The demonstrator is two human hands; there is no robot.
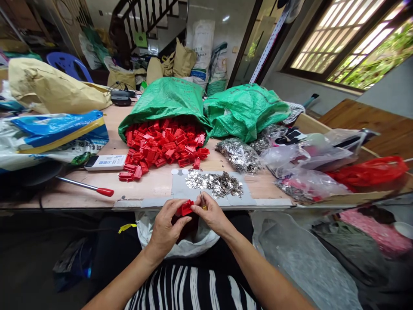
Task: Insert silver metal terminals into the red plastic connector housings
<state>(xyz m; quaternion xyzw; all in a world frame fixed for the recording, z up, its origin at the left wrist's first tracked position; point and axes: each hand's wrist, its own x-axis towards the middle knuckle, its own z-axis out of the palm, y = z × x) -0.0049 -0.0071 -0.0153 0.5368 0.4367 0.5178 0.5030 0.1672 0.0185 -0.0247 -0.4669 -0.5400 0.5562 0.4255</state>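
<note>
My left hand [166,226] is closed on a small red plastic housing [186,208], held just in front of the table edge. My right hand [213,217] meets it from the other side, its fingers pinched on a small thin-tipped tool with a yellow part [204,207]; its exact kind is unclear. Beyond the hands, small flat metal pieces [214,183] lie spread on a grey mat [179,189]. Many more red housings [164,144] spill out of a green woven sack [174,99]. Below my hands, a white bag [196,247] hangs open at my lap.
A second green sack [245,107] and a clear bag of metal pieces [240,155] stand at the right, near more plastic bags [309,155]. To the left are a red-tipped lever [105,191], a white box [109,162] and a blue-white bag [64,133].
</note>
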